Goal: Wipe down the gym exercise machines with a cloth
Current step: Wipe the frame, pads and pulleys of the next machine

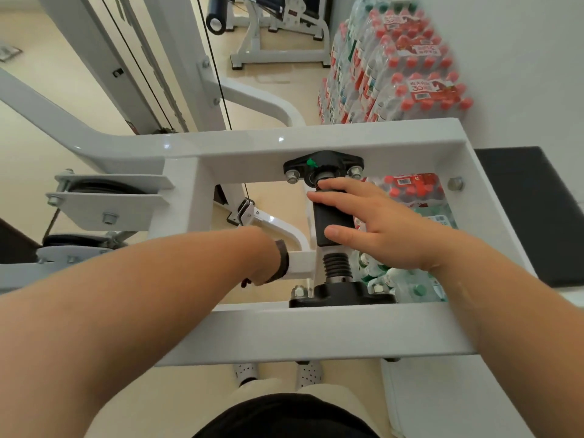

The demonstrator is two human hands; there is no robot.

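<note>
White-painted steel made up the machine frame (316, 330), a rectangular opening with one crossbar near you and one far. You stood at the near crossbar, looking down through the opening. Shrink-wrapped packs of bottled water (395, 67) were stacked at far right against the wall. A black pad (531, 216) lay to the right of the frame.

Your right hand (388, 226) lay on the black block (331, 216), which sat on a shaft inside the opening. The fingers were extended and nearly straight across the block's far end. The thumb tip touched the block's near end. The hand rested on the block without curling round it.

Your left hand (264, 273) reached down through the opening to the white arm (300, 263) left of the shaft. Its fingers were hidden, so its grip could not be determined. A dark brown strip (282, 257) lay at the end of that forearm, touching the white arm. Whether the strip was the cloth could not be determined.

A ribbed black sleeve (336, 263) covered the shaft just near of the block. Black bearing mounts, bolted on, held the shaft at the far crossbar (325, 159) and the near crossbar (341, 294). A small green fitting (312, 162) sat on the far mount.
</note>
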